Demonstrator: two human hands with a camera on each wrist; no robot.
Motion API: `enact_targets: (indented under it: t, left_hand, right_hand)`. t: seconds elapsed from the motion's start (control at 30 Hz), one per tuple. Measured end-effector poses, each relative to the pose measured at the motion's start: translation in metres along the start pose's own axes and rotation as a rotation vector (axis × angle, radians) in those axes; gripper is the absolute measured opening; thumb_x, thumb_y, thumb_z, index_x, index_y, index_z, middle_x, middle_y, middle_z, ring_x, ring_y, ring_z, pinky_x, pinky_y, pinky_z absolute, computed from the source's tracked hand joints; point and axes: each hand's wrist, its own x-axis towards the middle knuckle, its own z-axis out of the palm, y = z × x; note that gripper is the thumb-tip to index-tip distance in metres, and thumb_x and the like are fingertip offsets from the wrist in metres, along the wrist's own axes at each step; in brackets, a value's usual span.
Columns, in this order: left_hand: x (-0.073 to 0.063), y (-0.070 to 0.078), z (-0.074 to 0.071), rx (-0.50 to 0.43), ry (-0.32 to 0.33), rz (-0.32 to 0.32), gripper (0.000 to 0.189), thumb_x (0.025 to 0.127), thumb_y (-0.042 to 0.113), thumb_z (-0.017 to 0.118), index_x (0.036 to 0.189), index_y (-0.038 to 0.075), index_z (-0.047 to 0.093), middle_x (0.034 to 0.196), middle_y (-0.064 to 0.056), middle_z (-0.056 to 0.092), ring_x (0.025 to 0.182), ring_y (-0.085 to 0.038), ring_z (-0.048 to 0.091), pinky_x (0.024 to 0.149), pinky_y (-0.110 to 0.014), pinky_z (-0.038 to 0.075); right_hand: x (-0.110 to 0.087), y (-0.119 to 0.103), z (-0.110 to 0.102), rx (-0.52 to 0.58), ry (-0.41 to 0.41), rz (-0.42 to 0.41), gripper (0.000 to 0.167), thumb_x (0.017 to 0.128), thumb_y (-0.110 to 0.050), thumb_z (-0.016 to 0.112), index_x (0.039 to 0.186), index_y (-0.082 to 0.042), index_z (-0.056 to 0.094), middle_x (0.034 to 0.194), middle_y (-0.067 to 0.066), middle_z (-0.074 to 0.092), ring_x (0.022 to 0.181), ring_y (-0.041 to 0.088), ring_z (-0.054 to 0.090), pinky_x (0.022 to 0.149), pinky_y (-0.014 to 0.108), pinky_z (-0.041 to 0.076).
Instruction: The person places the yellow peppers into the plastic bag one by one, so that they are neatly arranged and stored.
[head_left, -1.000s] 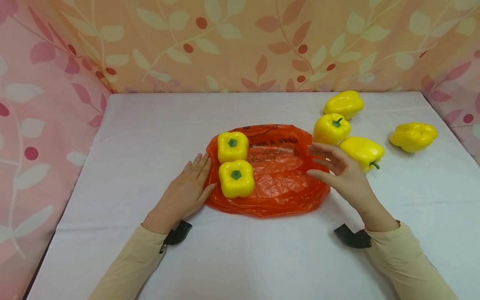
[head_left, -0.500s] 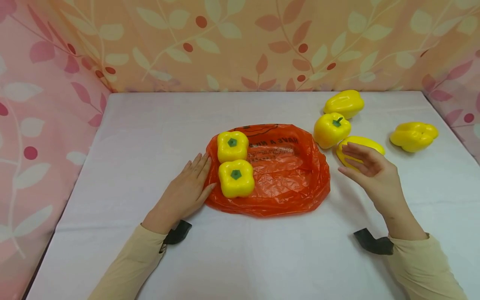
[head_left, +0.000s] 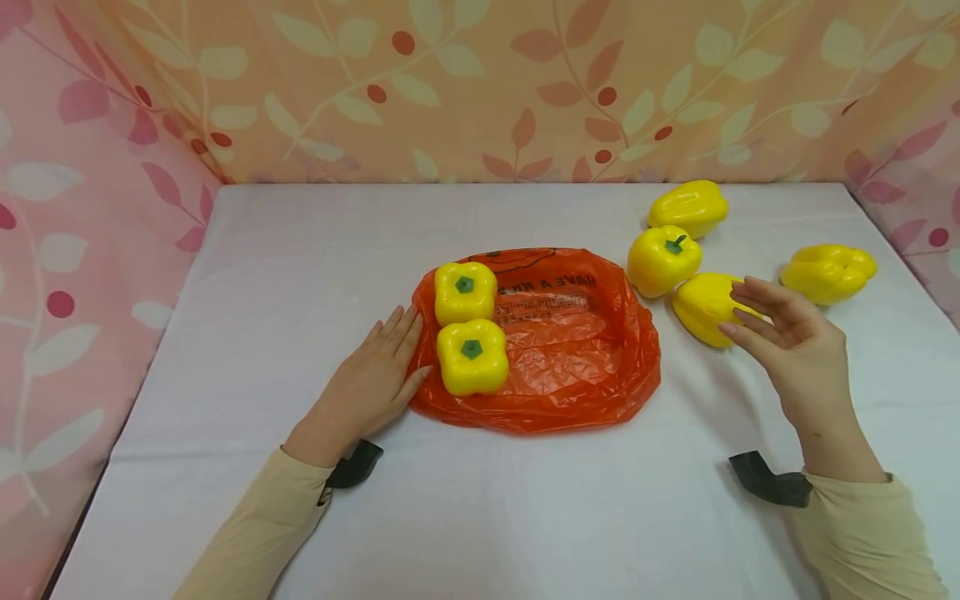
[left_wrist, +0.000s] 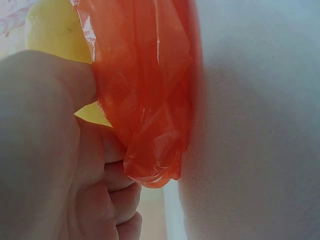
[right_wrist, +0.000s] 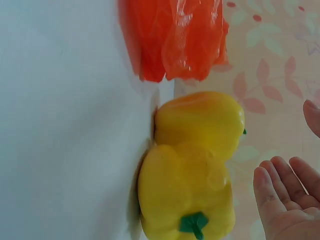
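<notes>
A red plastic bag [head_left: 555, 367] with dark printing lies spread on the table, its rim standing up around it. Two yellow bell peppers [head_left: 465, 293] sit upright at its left side, one in front of the other, green stem ends up. My left hand [head_left: 367, 379] rests along the bag's left edge, fingers straight and thumb spread; in the left wrist view the crumpled rim lies against them. My right hand [head_left: 798, 346] is held over the table, fingers loosely bent with nothing between them. Its fingertips overlap a yellow bell pepper [head_left: 705, 308] lying on its side, whose stem they hide.
Right of the bag, an upright bell pepper [head_left: 663, 262] stands close to its rim. Behind it lies another bell pepper [head_left: 688, 208], and one more bell pepper [head_left: 828, 273] lies farther right. A white cloth covers the table [head_left: 480, 508]; a floral curtain [head_left: 480, 92] hangs behind.
My right hand has moved right, from the bag's right rim to over the bell pepper lying on its side. The left hand, the bag and the peppers have stayed in place.
</notes>
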Motion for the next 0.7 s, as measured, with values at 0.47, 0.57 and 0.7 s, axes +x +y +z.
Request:
enact_targets:
  t: [0.47, 0.57, 0.7]
  left_hand:
    - [0.0, -0.001, 0.001, -0.001, 0.0, 0.008, 0.069, 0.096, 0.035, 0.05, 0.145, -0.008, 0.026, 0.152, -0.022, 0.022, 0.141, -0.035, 0.018, 0.113, -0.047, 0.017]
    - [0.0, -0.001, 0.001, -0.002, 0.001, 0.008, 0.069, 0.096, 0.035, 0.05, 0.145, -0.008, 0.026, 0.152, -0.022, 0.022, 0.141, -0.035, 0.018, 0.113, -0.047, 0.017]
    - [0.001, -0.001, 0.003, -0.004, -0.002, 0.002, 0.069, 0.096, 0.035, 0.05, 0.145, -0.007, 0.025, 0.152, -0.022, 0.021, 0.141, -0.034, 0.017, 0.113, -0.046, 0.017]
  right_hand:
    - [0.004, 0.0, -0.025, 0.116, 0.101, 0.039, 0.048, 0.078, 0.02, 0.062, 0.124, 0.01, 0.055, 0.114, 0.008, 0.064, 0.104, 0.016, 0.059, 0.084, 0.018, 0.048]
    - [0.005, 0.002, -0.029, 0.115, 0.117, 0.056, 0.048, 0.078, 0.021, 0.062, 0.123, 0.007, 0.057, 0.112, 0.006, 0.064, 0.105, 0.014, 0.058, 0.084, 0.016, 0.047]
    - [0.007, 0.006, -0.033, 0.095, 0.138, 0.079, 0.048, 0.077, 0.021, 0.062, 0.122, 0.002, 0.06, 0.111, 0.003, 0.064, 0.105, 0.013, 0.057, 0.083, 0.014, 0.047]
